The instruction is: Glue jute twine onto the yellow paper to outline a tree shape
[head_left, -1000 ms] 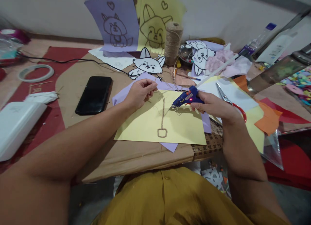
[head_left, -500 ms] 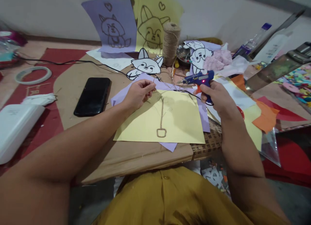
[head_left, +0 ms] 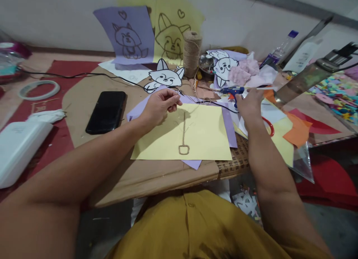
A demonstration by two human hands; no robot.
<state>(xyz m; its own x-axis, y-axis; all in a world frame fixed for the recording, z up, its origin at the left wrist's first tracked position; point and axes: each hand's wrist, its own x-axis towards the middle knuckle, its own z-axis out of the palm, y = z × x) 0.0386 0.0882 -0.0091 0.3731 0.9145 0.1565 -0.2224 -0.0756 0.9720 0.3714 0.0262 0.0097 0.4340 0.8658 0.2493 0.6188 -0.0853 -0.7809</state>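
Observation:
My left hand [head_left: 163, 105] hovers over the upper part of a yellow sheet [head_left: 207, 139], thumb and fingertips pinched together. Whatever lies in that pinch is too small to make out. On the sheet a brown twine line runs down to a small twine square [head_left: 184, 149], with faint thin lines beside its upper part. Beyond the sheet's right corner, my right hand [head_left: 248, 104] is at the handle of a blue glue gun [head_left: 232, 90], fingers closed around it. The gun's nozzle points left, low over the table clutter. A purple sheet [head_left: 229, 128] lies beneath the yellow one.
A twine spool [head_left: 192, 52] stands behind cut-out paper foxes [head_left: 165, 77]. To the left lie a black phone [head_left: 106, 111], a tape roll [head_left: 39, 90] and a white box-shaped object [head_left: 24, 151]. Red-handled scissors [head_left: 268, 126], orange paper [head_left: 298, 130] and a bottle [head_left: 307, 78] are at right.
My right hand has carried the glue gun slightly away from me and lowered it toward the tabletop. The left hand keeps its pinch in nearly the same place. The view has shifted slightly.

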